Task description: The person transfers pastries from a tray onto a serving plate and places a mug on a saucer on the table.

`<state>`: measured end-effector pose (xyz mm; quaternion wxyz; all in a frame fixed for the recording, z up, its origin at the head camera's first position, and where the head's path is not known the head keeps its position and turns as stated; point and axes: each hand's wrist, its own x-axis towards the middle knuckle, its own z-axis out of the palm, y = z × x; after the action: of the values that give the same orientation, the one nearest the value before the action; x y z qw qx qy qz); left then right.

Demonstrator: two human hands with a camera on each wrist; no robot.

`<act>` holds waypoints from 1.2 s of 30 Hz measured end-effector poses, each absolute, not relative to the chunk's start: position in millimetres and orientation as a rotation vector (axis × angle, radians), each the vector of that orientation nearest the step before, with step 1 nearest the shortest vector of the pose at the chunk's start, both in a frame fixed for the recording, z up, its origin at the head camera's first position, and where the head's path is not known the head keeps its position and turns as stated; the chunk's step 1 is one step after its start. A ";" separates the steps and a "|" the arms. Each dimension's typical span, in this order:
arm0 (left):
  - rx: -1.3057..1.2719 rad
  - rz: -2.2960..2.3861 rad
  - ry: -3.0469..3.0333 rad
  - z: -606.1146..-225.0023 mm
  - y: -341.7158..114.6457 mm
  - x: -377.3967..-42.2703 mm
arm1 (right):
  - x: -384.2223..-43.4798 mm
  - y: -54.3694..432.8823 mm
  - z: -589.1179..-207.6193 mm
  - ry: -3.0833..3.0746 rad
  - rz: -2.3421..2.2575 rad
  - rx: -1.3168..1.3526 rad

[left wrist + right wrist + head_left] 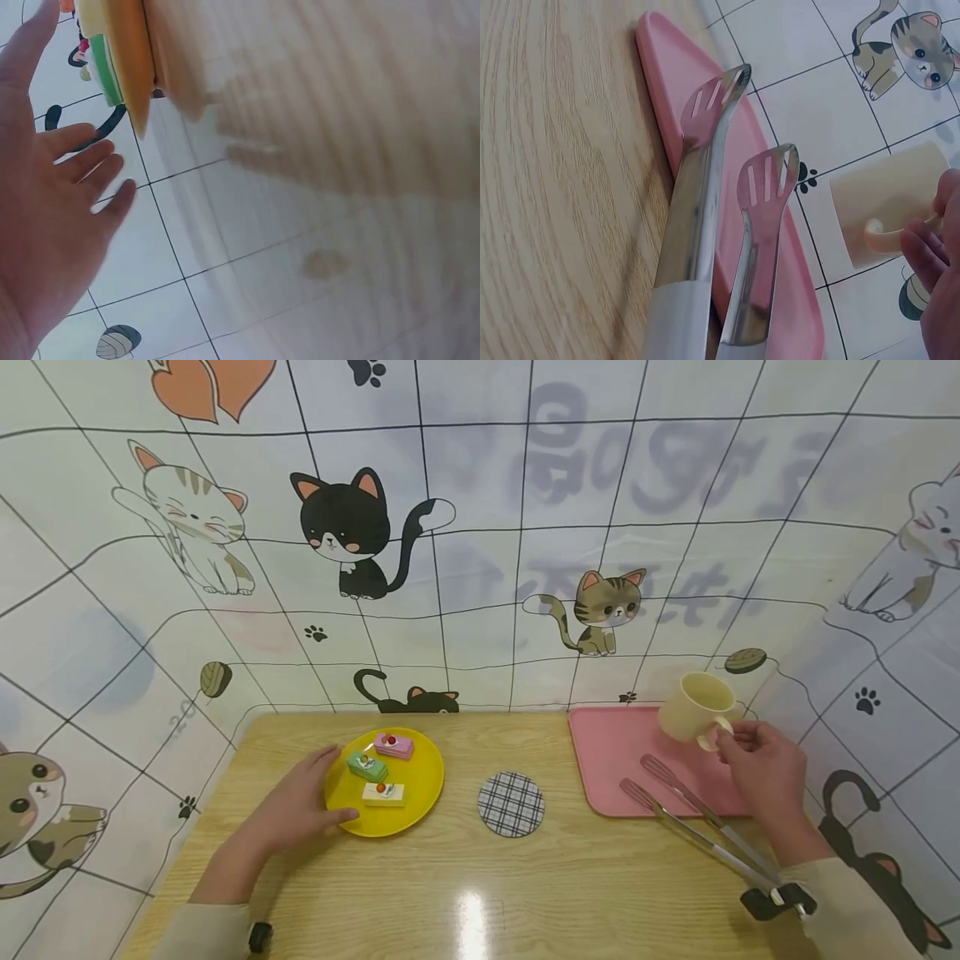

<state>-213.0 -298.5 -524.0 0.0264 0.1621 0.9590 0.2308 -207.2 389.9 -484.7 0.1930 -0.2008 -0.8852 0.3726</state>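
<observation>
My right hand [765,768] pinches the handle of a cream mug [686,714] above the back right of a pink tray [600,752]. In the right wrist view the mug [881,195] hangs off the tray's surface. Metal tongs [701,835] with slotted ends lie across the tray's front edge, below that hand. On the other side, my left hand [296,802] is at the left rim of a yellow plate [427,777], fingers and thumb spread apart. Pink [393,745], green [367,766] and cream toy cake slices [383,794] sit on the plate.
A round checked coaster [512,804] lies between the plate and the tray on the wooden table [420,885]. Behind the table and at both sides stands a white gridded sheet [480,577] printed with cats.
</observation>
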 end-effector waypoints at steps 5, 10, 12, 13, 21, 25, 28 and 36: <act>0.610 0.763 3.061 -513.8 -288.2 -214.8 | -202.0 382.3 -477.7 -2.484 1.051 -0.539; 0.667 0.833 3.071 -505.6 -273.4 -210.4 | -199.4 372.0 -472.9 -2.418 1.149 -0.480; 0.675 0.849 3.070 -503.0 -266.0 -208.2 | -198.3 367.6 -470.8 -2.392 1.197 -0.443; 0.681 0.858 3.068 -501.5 -261.8 -207.1 | -197.4 365.4 -469.5 -2.388 1.213 -0.423; 0.789 0.972 3.033 -495.3 -228.0 -200.2 | -190.2 349.5 -463.7 -2.382 1.218 -0.312; 0.791 1.029 3.018 -495.4 -212.6 -198.2 | -187.2 342.8 -463.1 -2.392 1.188 -0.274; 0.769 1.074 2.984 -494.1 -200.0 -196.8 | -184.5 337.8 -462.1 -2.405 1.186 -0.256; 0.712 1.178 2.859 -500.2 -168.4 -196.3 | -177.8 324.5 -458.5 -2.437 1.127 -0.188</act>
<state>-196.3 -168.4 -500.2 -0.0157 0.2244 0.9009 0.3711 -177.8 324.5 -458.5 0.2231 -0.0682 -0.8827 0.4080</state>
